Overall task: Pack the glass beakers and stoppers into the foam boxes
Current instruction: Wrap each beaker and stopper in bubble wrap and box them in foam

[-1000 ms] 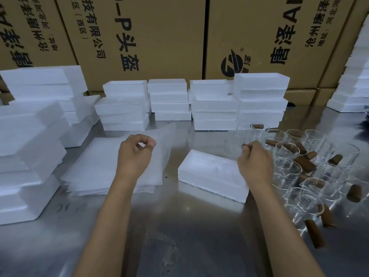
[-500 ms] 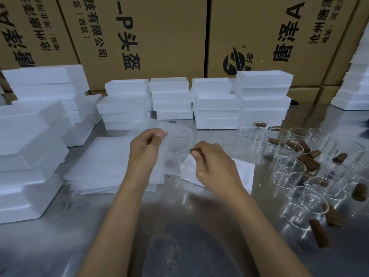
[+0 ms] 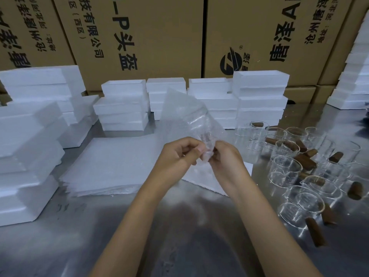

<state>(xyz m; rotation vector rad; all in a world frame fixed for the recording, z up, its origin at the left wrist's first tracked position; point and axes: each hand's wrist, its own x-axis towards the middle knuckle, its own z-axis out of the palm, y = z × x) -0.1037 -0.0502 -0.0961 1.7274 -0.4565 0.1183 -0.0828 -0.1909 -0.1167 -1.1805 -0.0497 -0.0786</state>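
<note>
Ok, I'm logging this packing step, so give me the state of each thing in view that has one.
left hand: pinches the bubble wrap sheet.
right hand: pinches the same sheet.
bubble wrap sheet: lifted off the table, partly rolled around a beaker; a stopper shows through.
foam box: on the table under the hands, mostly hidden.
loose beakers: unwrapped, on the table at right.
loose stoppers: lying among the beakers.
wrap stack: flat on the table.
</note>
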